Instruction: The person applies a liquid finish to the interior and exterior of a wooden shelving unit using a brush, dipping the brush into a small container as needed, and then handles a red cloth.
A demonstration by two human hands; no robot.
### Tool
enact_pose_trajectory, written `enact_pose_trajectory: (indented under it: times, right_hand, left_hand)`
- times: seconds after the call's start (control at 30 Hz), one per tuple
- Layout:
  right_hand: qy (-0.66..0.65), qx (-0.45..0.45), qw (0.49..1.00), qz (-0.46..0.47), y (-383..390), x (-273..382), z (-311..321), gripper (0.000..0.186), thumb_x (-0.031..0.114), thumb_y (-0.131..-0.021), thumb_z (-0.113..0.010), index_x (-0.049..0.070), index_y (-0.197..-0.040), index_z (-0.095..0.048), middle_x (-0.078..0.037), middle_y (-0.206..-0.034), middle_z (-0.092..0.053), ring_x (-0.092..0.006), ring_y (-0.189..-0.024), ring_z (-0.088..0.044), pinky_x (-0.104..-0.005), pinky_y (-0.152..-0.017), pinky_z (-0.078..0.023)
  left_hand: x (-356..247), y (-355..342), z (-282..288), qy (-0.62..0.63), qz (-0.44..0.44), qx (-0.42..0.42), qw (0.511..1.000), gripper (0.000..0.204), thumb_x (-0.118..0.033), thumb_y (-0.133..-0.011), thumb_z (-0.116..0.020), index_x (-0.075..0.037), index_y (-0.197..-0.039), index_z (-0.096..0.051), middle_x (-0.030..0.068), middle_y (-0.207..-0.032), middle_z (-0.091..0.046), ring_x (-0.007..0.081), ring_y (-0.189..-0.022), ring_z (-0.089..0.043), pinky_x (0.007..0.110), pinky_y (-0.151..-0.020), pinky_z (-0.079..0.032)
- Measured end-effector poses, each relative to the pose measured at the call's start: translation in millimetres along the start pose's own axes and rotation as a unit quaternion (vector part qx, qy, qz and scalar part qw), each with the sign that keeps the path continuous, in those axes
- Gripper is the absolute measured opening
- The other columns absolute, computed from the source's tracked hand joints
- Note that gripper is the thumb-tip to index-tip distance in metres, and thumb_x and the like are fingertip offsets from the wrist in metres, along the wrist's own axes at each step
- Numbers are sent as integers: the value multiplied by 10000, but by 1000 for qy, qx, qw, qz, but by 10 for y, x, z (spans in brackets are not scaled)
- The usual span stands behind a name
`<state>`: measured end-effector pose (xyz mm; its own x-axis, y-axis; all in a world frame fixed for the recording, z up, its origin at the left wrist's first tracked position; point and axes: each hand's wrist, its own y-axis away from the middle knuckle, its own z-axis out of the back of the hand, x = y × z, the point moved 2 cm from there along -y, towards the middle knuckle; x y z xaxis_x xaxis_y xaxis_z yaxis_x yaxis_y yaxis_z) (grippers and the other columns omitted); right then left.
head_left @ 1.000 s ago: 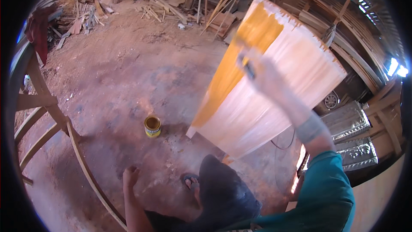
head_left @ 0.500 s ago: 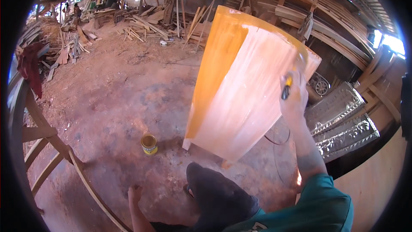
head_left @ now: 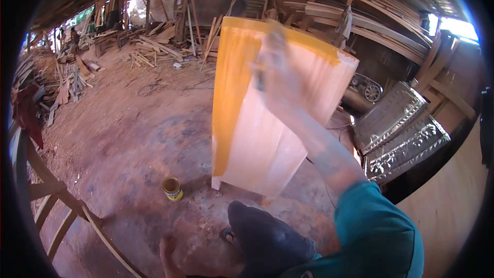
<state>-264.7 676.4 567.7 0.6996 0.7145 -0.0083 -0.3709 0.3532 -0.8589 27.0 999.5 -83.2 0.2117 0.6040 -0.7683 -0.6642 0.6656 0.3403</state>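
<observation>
My right hand [head_left: 280, 82] is closed around a paintbrush [head_left: 276, 33], smeared by motion, at the upper part of an upright wooden panel [head_left: 267, 154]. A yellow-orange coat covers the panel's left strip and runs along its top edge; the rest is pale pinkish wood with streaks. The brush's dark handle end shows below my fist. Down by my lower body hangs my left hand [head_left: 167, 246], blurred, away from the panel, its fingers not clear. On the ground left of the panel stands an open yellow paint can [head_left: 172, 189].
A curved wooden frame [head_left: 67, 195] stands at the left. Silvery embossed panels [head_left: 406, 149] lean at the right near a pale wooden board [head_left: 442, 201]. Scrap wood [head_left: 159, 49] is heaped at the back, with long planks [head_left: 360, 23] stacked along the far wall.
My right hand has swept the paintbrush leftward along the panel's top. More yellow-orange coat now shows along the upper edge. The view has shifted slightly.
</observation>
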Motion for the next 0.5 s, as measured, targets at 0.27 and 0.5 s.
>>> enact_pose_trajectory:
  times: [0.27,0.5]
  right_hand:
    - [70,-126,988,-49,796,-1005,812,198,193,-920,-650,67,-1058,-584,-172,-989,-585,-382,-854,-628,-461,-717,-512]
    - [61,124,984,114,1472,-952,573,260,20,-810,-617,124,-1047,-588,-168,-988,-546,-367,-851,-624,-490,-674,-505]
  left_hand:
    - [32,-218,-239,-23,-87,-39,995,192,-123,-826,-581,50,-835,-664,122,-668,-627,213,-520,-600,381,-476,-473]
    - [-163,-84,-384,13,37,43,998,403,-272,-786,-619,16,-1056,-701,265,-1000,-692,435,-981,-660,477,-834,-499]
